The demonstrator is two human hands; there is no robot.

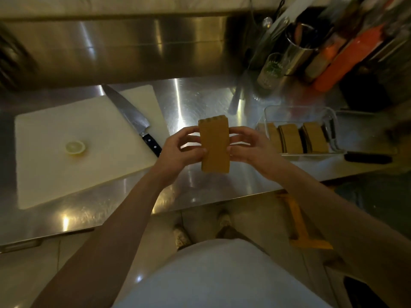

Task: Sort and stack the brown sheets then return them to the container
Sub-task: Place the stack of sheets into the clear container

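Note:
A stack of brown sheets [214, 145] stands on end above the steel counter, held between both hands. My left hand [181, 148] grips its left edge and my right hand [249, 146] grips its right edge, fingers curled behind it. To the right lies a clear rectangular container [298, 111] on the counter. Inside it lean three more bundles of brown sheets [291, 138], side by side.
A white cutting board [66, 165] lies at the left with a lemon half [75, 147] and a chef's knife [133, 120] on it. Utensil holders, a glass jar [272, 70] and orange items crowd the back right. A dark-handled tool [368, 157] lies right of the container.

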